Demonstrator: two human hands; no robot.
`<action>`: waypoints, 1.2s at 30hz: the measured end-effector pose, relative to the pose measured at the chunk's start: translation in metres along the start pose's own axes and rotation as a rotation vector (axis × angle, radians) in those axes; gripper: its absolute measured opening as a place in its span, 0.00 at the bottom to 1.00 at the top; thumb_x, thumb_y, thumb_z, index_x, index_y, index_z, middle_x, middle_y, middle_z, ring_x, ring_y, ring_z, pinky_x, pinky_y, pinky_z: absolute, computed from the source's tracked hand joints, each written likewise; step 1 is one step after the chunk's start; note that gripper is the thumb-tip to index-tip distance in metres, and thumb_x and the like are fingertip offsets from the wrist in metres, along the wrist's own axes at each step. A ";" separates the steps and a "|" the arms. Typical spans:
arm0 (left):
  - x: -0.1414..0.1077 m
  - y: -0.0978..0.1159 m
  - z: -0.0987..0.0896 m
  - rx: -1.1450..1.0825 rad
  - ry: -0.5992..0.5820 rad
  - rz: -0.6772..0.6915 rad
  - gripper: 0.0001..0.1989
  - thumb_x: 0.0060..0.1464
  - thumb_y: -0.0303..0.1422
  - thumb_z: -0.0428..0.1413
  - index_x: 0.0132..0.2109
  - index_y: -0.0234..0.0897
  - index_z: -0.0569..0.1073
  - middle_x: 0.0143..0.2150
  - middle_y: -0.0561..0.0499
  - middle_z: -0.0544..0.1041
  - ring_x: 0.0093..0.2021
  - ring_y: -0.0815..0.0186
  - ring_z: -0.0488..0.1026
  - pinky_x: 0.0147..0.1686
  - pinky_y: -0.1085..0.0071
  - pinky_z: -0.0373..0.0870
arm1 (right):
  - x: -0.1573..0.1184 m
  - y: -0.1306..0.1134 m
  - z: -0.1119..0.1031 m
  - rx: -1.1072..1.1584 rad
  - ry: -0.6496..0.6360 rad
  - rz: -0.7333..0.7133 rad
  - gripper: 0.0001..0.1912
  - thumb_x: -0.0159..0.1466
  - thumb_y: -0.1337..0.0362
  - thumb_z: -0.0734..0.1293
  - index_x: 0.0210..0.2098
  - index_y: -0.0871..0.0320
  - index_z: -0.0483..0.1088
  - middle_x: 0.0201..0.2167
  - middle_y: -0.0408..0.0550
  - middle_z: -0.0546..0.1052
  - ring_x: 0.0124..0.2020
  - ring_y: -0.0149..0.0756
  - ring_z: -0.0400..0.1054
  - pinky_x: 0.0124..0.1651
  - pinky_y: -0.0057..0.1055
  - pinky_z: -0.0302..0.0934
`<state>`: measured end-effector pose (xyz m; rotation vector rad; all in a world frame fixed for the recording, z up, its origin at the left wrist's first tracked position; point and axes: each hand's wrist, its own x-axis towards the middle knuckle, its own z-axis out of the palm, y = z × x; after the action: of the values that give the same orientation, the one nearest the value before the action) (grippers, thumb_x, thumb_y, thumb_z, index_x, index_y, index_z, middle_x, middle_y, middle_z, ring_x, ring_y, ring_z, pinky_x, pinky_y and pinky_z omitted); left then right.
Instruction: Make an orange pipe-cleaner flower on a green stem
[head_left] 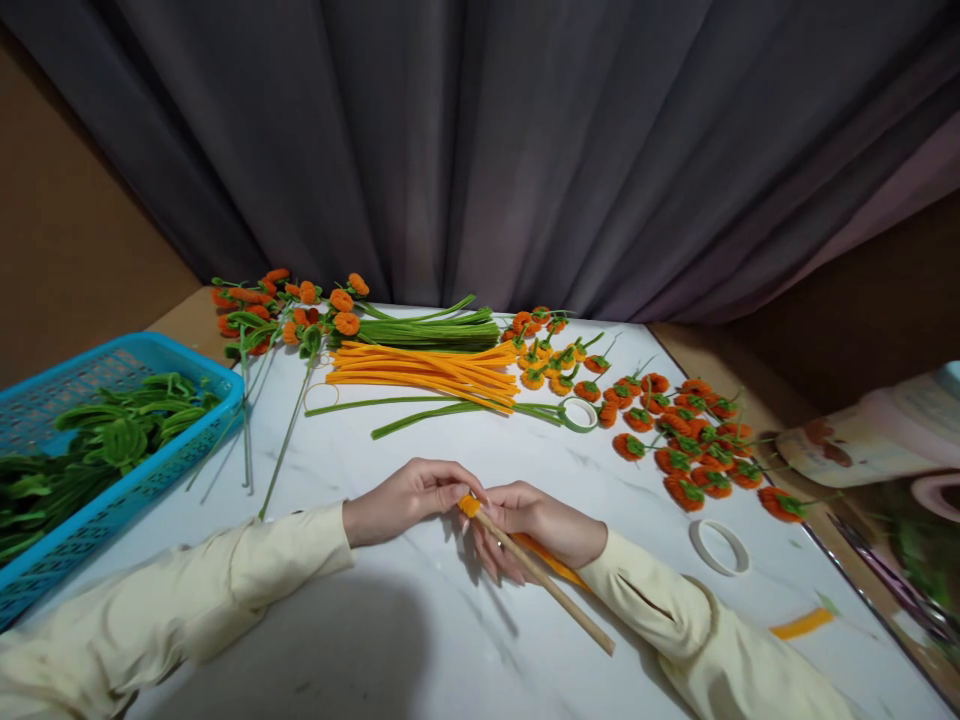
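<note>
fingers of the left hand [409, 500] and right hand [551, 520] pinch a likely soft, crushable orange chenille stem [469, 505] around a light, stiff wooden dowel [566, 598], best gripped just below it.

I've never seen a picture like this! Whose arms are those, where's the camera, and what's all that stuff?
No robot here, just a person's two bare hands. The one picture comes from a camera on their head. The left hand pinches a fuzzy orange-yellow strip at the tip of a thin stick; the right hand holds the stick. On the white table lie orange stems, green stems and puffy orange pieces. The blue basket holds fuzzy green pieces.
</note>
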<state>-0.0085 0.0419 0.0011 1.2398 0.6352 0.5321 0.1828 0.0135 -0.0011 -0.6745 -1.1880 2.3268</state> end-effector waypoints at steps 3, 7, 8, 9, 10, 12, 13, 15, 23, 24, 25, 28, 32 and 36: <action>0.000 -0.002 0.000 -0.018 0.018 -0.022 0.16 0.51 0.43 0.56 0.35 0.31 0.74 0.28 0.50 0.71 0.27 0.72 0.62 0.26 0.76 0.56 | 0.000 -0.001 0.000 0.020 0.006 0.015 0.19 0.61 0.52 0.63 0.31 0.66 0.66 0.21 0.50 0.73 0.12 0.26 0.61 0.10 0.19 0.47; 0.000 -0.002 0.000 -0.067 0.055 -0.026 0.15 0.52 0.41 0.55 0.35 0.31 0.72 0.28 0.51 0.71 0.27 0.72 0.63 0.28 0.76 0.56 | 0.002 -0.002 0.000 0.020 -0.003 0.045 0.19 0.62 0.52 0.61 0.32 0.66 0.66 0.21 0.50 0.72 0.11 0.25 0.60 0.12 0.19 0.50; 0.000 -0.002 0.001 -0.080 0.065 -0.016 0.14 0.53 0.41 0.55 0.35 0.31 0.72 0.28 0.51 0.70 0.28 0.72 0.63 0.29 0.76 0.57 | 0.002 -0.002 0.001 0.015 0.003 0.053 0.20 0.63 0.52 0.61 0.32 0.66 0.66 0.20 0.49 0.72 0.11 0.26 0.60 0.12 0.20 0.51; 0.000 -0.002 0.001 -0.091 0.073 -0.003 0.14 0.53 0.40 0.55 0.35 0.32 0.72 0.29 0.51 0.71 0.29 0.72 0.64 0.30 0.75 0.57 | 0.003 -0.002 0.001 0.009 0.015 0.062 0.21 0.63 0.51 0.60 0.32 0.67 0.66 0.20 0.49 0.72 0.11 0.26 0.60 0.12 0.20 0.52; 0.000 -0.002 0.001 -0.101 0.079 0.009 0.13 0.53 0.40 0.55 0.35 0.32 0.72 0.30 0.51 0.71 0.30 0.71 0.64 0.31 0.75 0.58 | 0.003 -0.002 0.002 0.000 0.029 0.070 0.22 0.63 0.51 0.59 0.31 0.67 0.66 0.20 0.49 0.72 0.11 0.27 0.60 0.11 0.21 0.53; 0.001 -0.002 0.001 -0.109 0.089 0.021 0.13 0.53 0.39 0.55 0.36 0.32 0.72 0.31 0.50 0.71 0.31 0.70 0.64 0.32 0.75 0.59 | 0.004 -0.002 0.003 -0.018 0.060 0.085 0.24 0.62 0.49 0.59 0.30 0.67 0.66 0.19 0.49 0.71 0.11 0.27 0.61 0.10 0.21 0.53; 0.001 -0.002 0.001 -0.105 0.093 0.021 0.13 0.53 0.39 0.55 0.37 0.32 0.72 0.32 0.50 0.71 0.32 0.70 0.64 0.32 0.75 0.59 | 0.004 -0.002 0.003 -0.024 0.074 0.096 0.24 0.62 0.48 0.59 0.29 0.67 0.66 0.19 0.49 0.71 0.11 0.27 0.61 0.10 0.21 0.53; 0.000 -0.003 0.001 -0.082 0.104 0.028 0.13 0.54 0.40 0.54 0.39 0.33 0.73 0.33 0.50 0.71 0.33 0.70 0.65 0.33 0.74 0.59 | 0.005 -0.002 0.004 -0.030 0.096 0.114 0.26 0.60 0.45 0.60 0.27 0.66 0.66 0.18 0.49 0.71 0.10 0.27 0.60 0.09 0.20 0.54; -0.002 0.001 0.002 0.104 0.143 0.067 0.16 0.56 0.41 0.51 0.44 0.34 0.75 0.38 0.47 0.74 0.36 0.67 0.67 0.36 0.73 0.62 | 0.005 -0.004 0.005 -0.011 0.098 0.118 0.26 0.57 0.44 0.63 0.26 0.65 0.65 0.18 0.50 0.72 0.10 0.27 0.61 0.08 0.18 0.53; -0.002 0.002 0.002 0.132 0.149 0.078 0.16 0.56 0.41 0.50 0.43 0.34 0.75 0.38 0.46 0.75 0.36 0.67 0.67 0.37 0.72 0.63 | 0.005 -0.004 0.005 -0.001 0.093 0.117 0.26 0.57 0.44 0.62 0.26 0.65 0.65 0.18 0.50 0.72 0.10 0.27 0.61 0.08 0.18 0.53; -0.002 0.002 0.003 0.162 0.157 0.092 0.16 0.56 0.41 0.50 0.43 0.34 0.75 0.38 0.46 0.75 0.37 0.66 0.68 0.37 0.72 0.63 | 0.005 -0.004 0.005 0.005 0.090 0.118 0.26 0.57 0.44 0.62 0.26 0.65 0.65 0.18 0.50 0.72 0.10 0.27 0.61 0.08 0.18 0.54; -0.003 0.002 0.003 0.261 0.199 0.156 0.16 0.57 0.39 0.50 0.42 0.33 0.76 0.38 0.46 0.75 0.38 0.66 0.68 0.39 0.72 0.64 | 0.005 -0.004 0.006 -0.008 0.104 0.137 0.27 0.58 0.44 0.61 0.26 0.66 0.66 0.18 0.51 0.72 0.11 0.28 0.62 0.09 0.19 0.55; -0.005 -0.001 0.004 0.402 0.228 0.276 0.14 0.58 0.36 0.49 0.44 0.34 0.75 0.35 0.47 0.73 0.34 0.68 0.67 0.36 0.73 0.64 | 0.004 -0.004 0.007 -0.033 0.111 0.147 0.28 0.58 0.43 0.60 0.27 0.67 0.66 0.18 0.51 0.71 0.12 0.28 0.63 0.09 0.19 0.56; -0.007 -0.002 0.006 0.527 0.236 0.401 0.13 0.59 0.33 0.48 0.44 0.34 0.75 0.32 0.47 0.73 0.33 0.68 0.67 0.34 0.73 0.64 | 0.004 -0.004 0.007 -0.048 0.083 0.136 0.30 0.58 0.41 0.59 0.27 0.66 0.66 0.19 0.51 0.71 0.12 0.28 0.62 0.09 0.19 0.55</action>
<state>-0.0093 0.0330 0.0015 1.8382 0.7569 0.8904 0.1760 0.0131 0.0047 -0.8856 -1.1978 2.3612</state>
